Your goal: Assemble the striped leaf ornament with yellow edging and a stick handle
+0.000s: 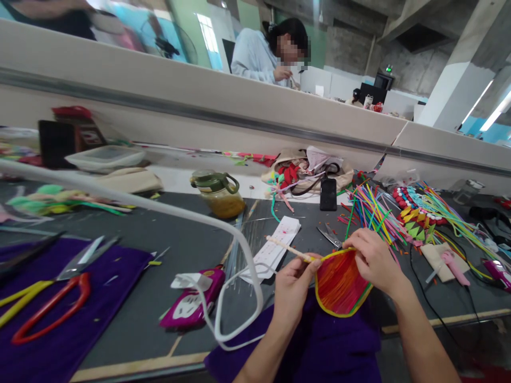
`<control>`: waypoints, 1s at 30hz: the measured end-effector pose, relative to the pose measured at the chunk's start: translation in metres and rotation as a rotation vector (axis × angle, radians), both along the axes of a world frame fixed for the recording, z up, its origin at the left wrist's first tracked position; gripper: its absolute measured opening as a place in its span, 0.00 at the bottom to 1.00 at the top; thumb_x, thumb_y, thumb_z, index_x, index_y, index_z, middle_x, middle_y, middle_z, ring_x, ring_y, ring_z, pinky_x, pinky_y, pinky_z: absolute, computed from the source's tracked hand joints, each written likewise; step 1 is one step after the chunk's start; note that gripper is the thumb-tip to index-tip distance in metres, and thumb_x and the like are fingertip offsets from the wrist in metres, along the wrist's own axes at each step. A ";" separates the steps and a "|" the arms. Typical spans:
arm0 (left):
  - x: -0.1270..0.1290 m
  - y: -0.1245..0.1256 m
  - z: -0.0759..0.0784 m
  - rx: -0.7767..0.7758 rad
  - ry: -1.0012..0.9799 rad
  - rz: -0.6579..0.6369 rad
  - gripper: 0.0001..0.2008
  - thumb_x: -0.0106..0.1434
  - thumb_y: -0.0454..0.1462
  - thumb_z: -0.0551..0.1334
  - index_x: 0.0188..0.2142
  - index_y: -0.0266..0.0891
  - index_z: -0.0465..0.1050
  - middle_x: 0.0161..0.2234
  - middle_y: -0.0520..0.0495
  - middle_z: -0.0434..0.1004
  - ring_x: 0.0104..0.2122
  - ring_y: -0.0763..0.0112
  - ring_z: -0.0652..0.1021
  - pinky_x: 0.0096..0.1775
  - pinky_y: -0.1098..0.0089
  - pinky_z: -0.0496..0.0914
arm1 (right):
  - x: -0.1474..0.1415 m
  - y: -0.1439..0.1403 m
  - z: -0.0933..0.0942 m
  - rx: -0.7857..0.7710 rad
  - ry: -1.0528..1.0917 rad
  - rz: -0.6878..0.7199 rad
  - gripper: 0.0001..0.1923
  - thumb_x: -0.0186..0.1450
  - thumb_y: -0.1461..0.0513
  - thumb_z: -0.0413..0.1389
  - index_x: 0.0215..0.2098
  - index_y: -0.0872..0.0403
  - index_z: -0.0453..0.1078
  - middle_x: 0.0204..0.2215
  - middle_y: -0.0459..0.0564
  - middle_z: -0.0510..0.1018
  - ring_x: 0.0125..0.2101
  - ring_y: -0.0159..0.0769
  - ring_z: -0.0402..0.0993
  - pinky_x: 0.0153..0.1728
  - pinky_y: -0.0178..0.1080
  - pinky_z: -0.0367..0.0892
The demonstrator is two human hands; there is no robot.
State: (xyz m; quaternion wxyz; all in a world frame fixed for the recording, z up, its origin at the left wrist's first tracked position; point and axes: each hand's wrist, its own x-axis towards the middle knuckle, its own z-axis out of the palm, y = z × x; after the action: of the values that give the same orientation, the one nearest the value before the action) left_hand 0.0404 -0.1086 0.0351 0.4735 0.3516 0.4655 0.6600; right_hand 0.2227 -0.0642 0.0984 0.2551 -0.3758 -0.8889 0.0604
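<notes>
My left hand (294,276) is closed in a pinch where a pale stick (288,246) meets a fan-shaped piece (339,282). Red and orange strands fill this piece, and a yellow rim with a short green stretch runs around it. On its upper right edge, the fingers of my right hand (373,260) are closed, gripping the rim. The piece is held above a purple cloth (331,346) at the table's front edge. Small scissors (330,235) lie just beyond it, and a white printed paper (275,247) lies to the left.
Red-and-yellow-handled scissors (75,282) rest on purple fabric at left. A white bent tube (207,221) arches over a magenta packet (195,298). Farther back stand a lidded jug (219,194), a phone (328,194) and coloured stems (371,207). A person (255,53) works beyond the partition.
</notes>
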 end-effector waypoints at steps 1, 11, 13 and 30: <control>0.000 0.000 0.000 0.000 -0.006 -0.002 0.09 0.51 0.40 0.70 0.29 0.36 0.80 0.26 0.47 0.80 0.29 0.67 0.76 0.34 0.71 0.70 | -0.002 -0.001 0.000 0.003 -0.003 0.014 0.19 0.56 0.76 0.47 0.38 0.54 0.70 0.36 0.51 0.73 0.40 0.41 0.66 0.42 0.41 0.61; 0.000 -0.001 -0.002 -0.003 -0.010 -0.007 0.08 0.51 0.39 0.70 0.29 0.36 0.79 0.27 0.48 0.80 0.29 0.67 0.76 0.34 0.72 0.70 | -0.011 -0.003 -0.001 0.028 -0.092 0.048 0.17 0.55 0.75 0.48 0.37 0.53 0.69 0.34 0.50 0.72 0.39 0.41 0.65 0.40 0.41 0.58; 0.000 -0.001 -0.003 -0.002 -0.003 -0.006 0.09 0.51 0.40 0.70 0.29 0.36 0.79 0.26 0.48 0.79 0.29 0.67 0.76 0.33 0.72 0.70 | -0.011 -0.003 0.000 0.032 -0.097 0.048 0.16 0.55 0.75 0.48 0.36 0.53 0.69 0.34 0.50 0.72 0.39 0.41 0.65 0.40 0.42 0.58; -0.001 -0.001 -0.005 0.016 -0.001 -0.005 0.09 0.51 0.40 0.70 0.29 0.36 0.80 0.27 0.47 0.80 0.29 0.66 0.76 0.34 0.70 0.71 | -0.030 -0.010 0.002 0.040 -0.145 0.094 0.15 0.57 0.74 0.49 0.38 0.53 0.69 0.36 0.51 0.71 0.40 0.41 0.62 0.40 0.41 0.58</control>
State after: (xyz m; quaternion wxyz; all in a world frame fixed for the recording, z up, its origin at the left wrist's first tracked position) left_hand 0.0392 -0.1094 0.0304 0.4726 0.3563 0.4588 0.6627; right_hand 0.1928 -0.0737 0.1002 0.1946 -0.3319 -0.9226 0.0273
